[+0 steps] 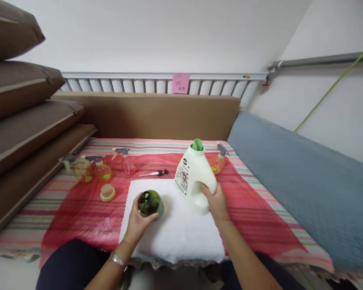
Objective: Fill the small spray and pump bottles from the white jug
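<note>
Over the white towel (pixel 181 237), my right hand (pixel 217 201) grips the handle of a large pale-green jug (pixel 196 173), which stands nearly upright with its green pouring spout at the top. A printed label faces left on the jug. My left hand (pixel 142 217) is wrapped round a dark green bottle (pixel 153 205) with its narrow neck open toward me; whether it rests on the towel I cannot tell. Behind the towel lies a pump head (pixel 157 173) with a thin tube. To the left sits the cream-coloured cap (pixel 107 192).
Several spray bottles stand behind: a clear one (pixel 128 163), a yellow-tinted one (pixel 103 171) and another (pixel 218 163) right of the jug. A red sheet (pixel 87 217) covers the striped cloth. Brown cushions (pixel 33 129) are stacked at left; a blue-grey padded surface (pixel 290 173) lies right.
</note>
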Available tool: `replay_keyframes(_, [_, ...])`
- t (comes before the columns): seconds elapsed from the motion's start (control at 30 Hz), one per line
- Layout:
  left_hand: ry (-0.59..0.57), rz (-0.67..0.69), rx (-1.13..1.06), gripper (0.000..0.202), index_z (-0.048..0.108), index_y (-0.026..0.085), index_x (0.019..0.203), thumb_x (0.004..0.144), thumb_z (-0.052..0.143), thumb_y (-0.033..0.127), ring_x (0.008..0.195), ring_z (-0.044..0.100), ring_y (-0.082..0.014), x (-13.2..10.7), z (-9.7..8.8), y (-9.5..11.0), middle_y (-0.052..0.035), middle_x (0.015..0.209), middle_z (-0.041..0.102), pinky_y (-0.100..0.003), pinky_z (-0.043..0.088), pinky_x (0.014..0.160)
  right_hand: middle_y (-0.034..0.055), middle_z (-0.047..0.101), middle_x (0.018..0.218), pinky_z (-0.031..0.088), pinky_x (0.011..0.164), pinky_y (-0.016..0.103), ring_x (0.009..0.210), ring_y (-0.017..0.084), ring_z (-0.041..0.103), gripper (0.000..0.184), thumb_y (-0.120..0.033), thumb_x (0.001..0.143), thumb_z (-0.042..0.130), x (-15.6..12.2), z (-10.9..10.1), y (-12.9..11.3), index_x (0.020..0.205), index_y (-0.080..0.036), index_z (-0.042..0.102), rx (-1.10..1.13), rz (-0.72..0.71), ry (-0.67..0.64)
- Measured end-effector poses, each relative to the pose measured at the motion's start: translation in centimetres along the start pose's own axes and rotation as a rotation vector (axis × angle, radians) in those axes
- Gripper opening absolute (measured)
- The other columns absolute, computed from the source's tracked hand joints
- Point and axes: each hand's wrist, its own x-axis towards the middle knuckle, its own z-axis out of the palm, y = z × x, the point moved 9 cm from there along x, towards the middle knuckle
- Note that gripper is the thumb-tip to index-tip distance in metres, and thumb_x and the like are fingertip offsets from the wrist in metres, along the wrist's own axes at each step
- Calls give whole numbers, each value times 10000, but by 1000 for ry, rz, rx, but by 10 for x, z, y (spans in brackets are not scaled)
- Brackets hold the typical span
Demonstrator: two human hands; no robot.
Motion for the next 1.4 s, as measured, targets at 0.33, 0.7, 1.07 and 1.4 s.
replay_keyframes(0.33, [68, -36, -46, 880, 431, 192, 1254, 506, 854, 381, 1213, 533, -328, 20, -78, 24, -137, 1271, 561, -500, 409, 1046, 88, 666, 1003, 477, 826, 384, 905, 238, 618, 284, -409, 846, 542, -49, -40, -63, 1020, -201, 628, 22, -253, 103])
replay_keyframes(0.7, [-187, 151, 54, 881, 450, 189, 1296, 537, 845, 401, 1254, 495, -359, 37, -43, -2, -169, 1331, 542, -566, 366, 1069, 82, 729, 868, 538, 589, 298, 673, 180, 688, 287, -251, 879, 411, -34, 171, -36, 1014, -141, 639, -128, 29, -597])
replay_keyframes(1.07, [-268, 269, 5, 924, 474, 227, 1318, 486, 862, 323, 1221, 526, -368, 41, -20, -36, -142, 1312, 575, -540, 431, 1033, 85, 550, 1319, 318, 1061, 494, 1269, 255, 441, 353, -158, 890, 546, 16, 269, -44, 1242, -176, 546, -882, -388, -629])
replay_keyframes(1.4, [-355, 146, -27, 943, 430, 178, 1335, 482, 832, 201, 1251, 485, -327, 33, -5, -17, -150, 1317, 546, -508, 359, 1092, 88, 622, 1099, 466, 784, 343, 929, 219, 627, 305, -279, 952, 432, 8, 243, -117, 1205, -238, 598, -1076, -523, -607])
